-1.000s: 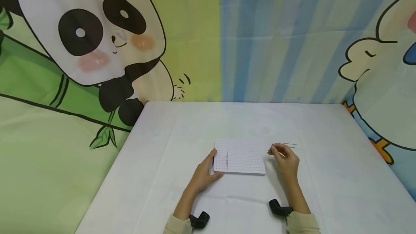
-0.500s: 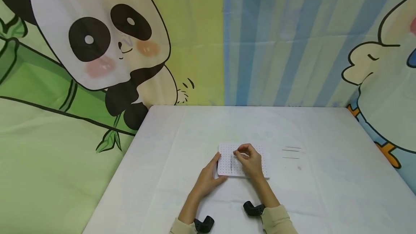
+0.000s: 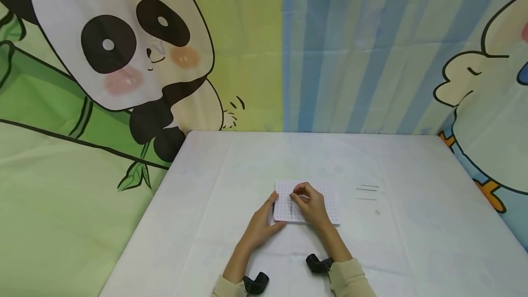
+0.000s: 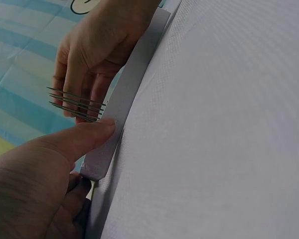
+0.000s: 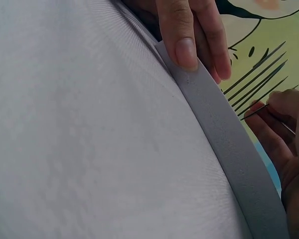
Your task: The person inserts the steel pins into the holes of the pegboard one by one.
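A white cloth (image 4: pixel 214 124), visibly woven, bears a flat pale board (image 3: pixel 283 203) dotted with small round holes. Thin dark rods (image 5: pixel 261 81) stand in its left half, in a row. The left hand (image 3: pixel 258 229) grips its near left corner; beside the row, the right hand (image 3: pixel 311 204) pinches another slim rod (image 5: pixel 289 129). Three loose rods (image 3: pixel 367 190) lie at right.

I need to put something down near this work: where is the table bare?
Free: the table left of the left hand; behind the board, up to the backdrop; right of the loose pins. Crowded: the board, with standing pins and the right hand.
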Tool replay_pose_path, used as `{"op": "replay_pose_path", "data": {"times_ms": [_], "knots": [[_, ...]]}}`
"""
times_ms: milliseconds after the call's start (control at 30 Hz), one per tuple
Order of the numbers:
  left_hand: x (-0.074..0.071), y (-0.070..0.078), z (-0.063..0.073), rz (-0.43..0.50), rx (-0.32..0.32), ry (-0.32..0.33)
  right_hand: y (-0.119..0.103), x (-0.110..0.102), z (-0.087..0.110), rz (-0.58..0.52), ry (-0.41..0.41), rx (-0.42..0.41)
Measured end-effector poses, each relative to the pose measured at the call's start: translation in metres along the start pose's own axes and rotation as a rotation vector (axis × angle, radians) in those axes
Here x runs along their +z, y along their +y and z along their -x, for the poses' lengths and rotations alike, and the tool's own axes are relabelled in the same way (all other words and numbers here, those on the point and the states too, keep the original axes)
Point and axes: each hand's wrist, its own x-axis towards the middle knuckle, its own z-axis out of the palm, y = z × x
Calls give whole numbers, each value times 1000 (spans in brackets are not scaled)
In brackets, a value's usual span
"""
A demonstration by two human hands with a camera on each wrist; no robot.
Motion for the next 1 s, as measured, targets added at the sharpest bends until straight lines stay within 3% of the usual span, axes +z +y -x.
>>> {"op": "replay_pose_path", "data": {"times_ms": [233,533,767,1000], "knots": [[-2,1,-3,0,0,6,2,1,-4,6,-33,-61],[0,1,-1,-2,-25,-6,-3,-1,-1,119,-72,-6],[-1,2,1,-5,-17,-6,-1,0,0,260,-66,-89],[-1,1,1,-17,-5,-10,-2,0,1,286,-42,-136]]}}
